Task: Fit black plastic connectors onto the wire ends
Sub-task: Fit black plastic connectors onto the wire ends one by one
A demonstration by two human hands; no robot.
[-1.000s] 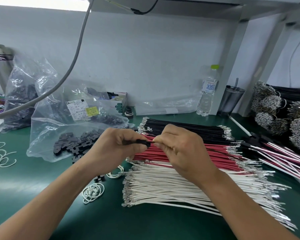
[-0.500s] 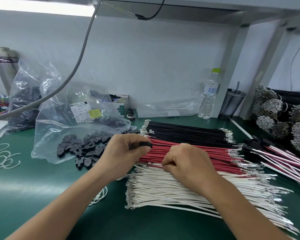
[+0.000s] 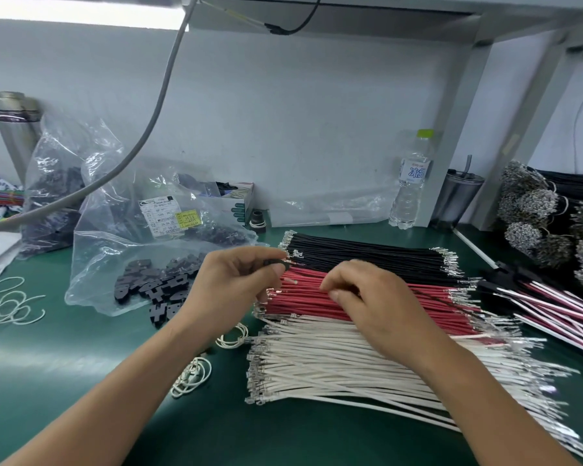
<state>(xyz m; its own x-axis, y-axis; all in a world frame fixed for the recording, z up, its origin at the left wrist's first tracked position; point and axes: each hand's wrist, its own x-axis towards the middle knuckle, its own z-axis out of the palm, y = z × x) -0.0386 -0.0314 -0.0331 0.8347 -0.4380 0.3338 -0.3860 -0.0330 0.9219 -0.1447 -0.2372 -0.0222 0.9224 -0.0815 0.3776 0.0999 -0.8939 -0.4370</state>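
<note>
The right hand (image 3: 367,297) has dropped from the black connector (image 3: 276,263) onto the red wires (image 3: 350,301), where its fingers now pinch one near its terminal end. The left hand (image 3: 236,284) still grips the connector above the stack's left edge, so a red lead probably goes in next.

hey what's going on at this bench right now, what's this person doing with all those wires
A person is fitting connectors onto wire ends at a green bench. The left hand pinches a small black connector above the wire piles. The right hand is down on the red wires, fingers curled as if picking one out. Black wires lie behind the red, white wires in front. More loose connectors spill from a clear plastic bag on the left, and finished-looking harnesses lie to the right.
</note>
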